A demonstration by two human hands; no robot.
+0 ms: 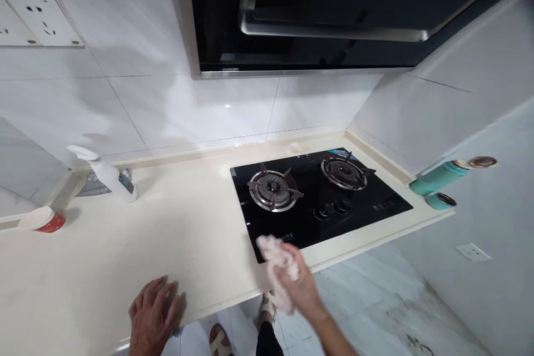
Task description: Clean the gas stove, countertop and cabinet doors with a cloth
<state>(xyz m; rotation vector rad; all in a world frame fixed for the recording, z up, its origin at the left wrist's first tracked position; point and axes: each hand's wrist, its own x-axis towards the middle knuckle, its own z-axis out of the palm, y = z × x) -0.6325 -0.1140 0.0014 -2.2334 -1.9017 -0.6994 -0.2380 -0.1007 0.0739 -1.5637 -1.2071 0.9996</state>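
My right hand [298, 283] grips a crumpled white cloth [272, 251] at the front edge of the black glass gas hob [359, 206], touching its near left corner. The hob has two round burners, one on the left [272, 189] and one on the right [344, 172], with knobs in front. My left hand [152, 314] rests flat, fingers spread, on the cream countertop [167, 233] near its front edge, holding nothing.
A white spray bottle [110, 175] stands at the back left by the tiled wall, a red-and-white container [44, 219] farther left. A black range hood [334, 11] hangs above. Teal pipes [438, 178] jut from the right wall. My sandalled feet [221, 339] show on the floor below.
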